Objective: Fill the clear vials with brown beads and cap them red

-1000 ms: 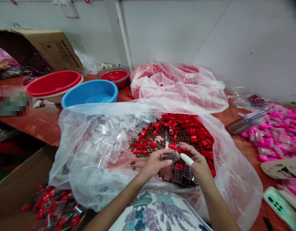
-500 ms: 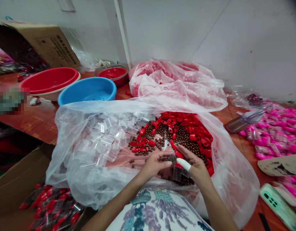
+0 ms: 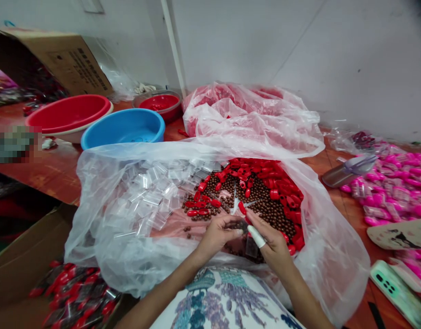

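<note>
My left hand (image 3: 219, 235) is closed on a small clear plastic case (image 3: 235, 224) with dark balls inside. My right hand (image 3: 271, 237), a white cover on its thumb, meets it and grips a red plastic cap (image 3: 242, 209) against the case; the fingers partly hide where the two touch. Both hands are over an open white plastic bag (image 3: 104, 246). Inside it, brown balls (image 3: 265, 203) are spread out, with red caps (image 3: 289, 183) heaped at the right and empty clear cases (image 3: 145, 196) piled at the left. Another clear case (image 3: 251, 246) lies below my right hand.
Behind the bag stand a blue basin (image 3: 124, 128), a red basin (image 3: 70, 114) and a second bag (image 3: 251, 119) of red pieces. Pink pieces (image 3: 395, 183), a tumbler (image 3: 347, 171) and a phone (image 3: 398, 292) lie right. A carton (image 3: 22, 246) holds red-capped cases at lower left.
My right hand has shifted slightly left, bringing the red cap closer to the case in my left hand. My left hand has barely moved.
</note>
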`<act>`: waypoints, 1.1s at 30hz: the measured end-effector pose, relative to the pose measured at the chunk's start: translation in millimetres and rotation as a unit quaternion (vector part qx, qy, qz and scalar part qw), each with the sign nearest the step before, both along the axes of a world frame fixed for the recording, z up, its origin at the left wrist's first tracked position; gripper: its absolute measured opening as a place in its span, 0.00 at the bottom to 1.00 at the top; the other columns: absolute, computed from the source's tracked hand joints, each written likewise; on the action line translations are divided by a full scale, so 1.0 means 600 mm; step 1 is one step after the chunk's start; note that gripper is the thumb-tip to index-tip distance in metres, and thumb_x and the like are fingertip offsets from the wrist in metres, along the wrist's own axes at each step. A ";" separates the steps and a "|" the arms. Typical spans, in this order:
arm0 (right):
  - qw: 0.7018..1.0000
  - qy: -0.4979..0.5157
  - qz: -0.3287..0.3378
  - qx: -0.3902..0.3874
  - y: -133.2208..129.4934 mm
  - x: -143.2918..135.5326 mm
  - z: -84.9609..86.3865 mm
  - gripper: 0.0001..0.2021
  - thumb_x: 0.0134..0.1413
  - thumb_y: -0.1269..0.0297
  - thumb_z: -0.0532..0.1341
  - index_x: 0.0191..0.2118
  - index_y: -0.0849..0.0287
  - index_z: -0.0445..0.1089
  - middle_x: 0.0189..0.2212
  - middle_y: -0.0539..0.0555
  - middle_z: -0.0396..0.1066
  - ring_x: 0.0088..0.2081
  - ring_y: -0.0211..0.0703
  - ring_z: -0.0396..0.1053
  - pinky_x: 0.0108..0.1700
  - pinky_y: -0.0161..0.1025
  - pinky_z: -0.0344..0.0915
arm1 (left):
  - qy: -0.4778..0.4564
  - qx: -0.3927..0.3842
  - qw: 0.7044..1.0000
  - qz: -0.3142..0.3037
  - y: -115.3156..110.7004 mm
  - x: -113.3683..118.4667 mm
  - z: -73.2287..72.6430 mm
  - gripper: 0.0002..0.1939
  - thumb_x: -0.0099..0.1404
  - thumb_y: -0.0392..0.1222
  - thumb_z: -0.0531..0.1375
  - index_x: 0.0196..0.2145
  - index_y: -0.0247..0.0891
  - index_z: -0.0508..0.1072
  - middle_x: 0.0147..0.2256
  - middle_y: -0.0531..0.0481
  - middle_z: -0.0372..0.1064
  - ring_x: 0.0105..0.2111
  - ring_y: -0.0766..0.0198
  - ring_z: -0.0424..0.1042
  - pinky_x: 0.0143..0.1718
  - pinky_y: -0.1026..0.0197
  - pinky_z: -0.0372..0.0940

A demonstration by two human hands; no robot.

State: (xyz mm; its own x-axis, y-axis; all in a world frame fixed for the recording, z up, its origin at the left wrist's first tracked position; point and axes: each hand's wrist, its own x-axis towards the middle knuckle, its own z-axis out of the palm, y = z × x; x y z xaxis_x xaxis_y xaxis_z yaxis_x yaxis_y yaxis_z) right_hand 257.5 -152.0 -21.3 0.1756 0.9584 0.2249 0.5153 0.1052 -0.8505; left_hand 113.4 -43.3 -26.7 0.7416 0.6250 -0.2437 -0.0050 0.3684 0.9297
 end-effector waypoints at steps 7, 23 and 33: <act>0.984 -0.175 -0.039 0.019 0.005 -0.024 -0.034 0.41 0.52 0.65 0.60 0.65 0.55 0.35 0.62 0.61 0.49 0.62 0.52 0.49 0.59 0.53 0.55 | -0.024 -0.067 0.997 -0.001 -0.013 -0.001 0.002 0.17 0.49 0.37 0.67 0.39 0.34 0.73 0.35 0.47 0.74 0.34 0.64 0.71 0.37 0.64 0.63; 0.982 -0.183 -0.033 0.045 0.001 -0.052 -0.028 0.38 0.47 0.63 0.61 0.62 0.59 0.43 0.57 0.64 0.53 0.59 0.57 0.51 0.56 0.58 0.55 | -0.050 -0.326 0.943 0.053 -0.032 0.018 0.012 0.23 0.60 0.56 0.53 0.38 0.31 0.72 0.27 0.45 0.74 0.27 0.61 0.73 0.33 0.61 0.65; 0.962 -0.268 -0.024 0.032 0.003 -0.046 -0.020 0.33 0.44 0.66 0.58 0.59 0.59 0.51 0.54 0.63 0.59 0.55 0.56 0.56 0.56 0.55 0.52 | -0.002 -0.254 0.967 0.023 -0.048 0.014 0.002 0.25 0.60 0.59 0.51 0.22 0.34 0.69 0.15 0.52 0.64 0.16 0.68 0.63 0.20 0.66 0.57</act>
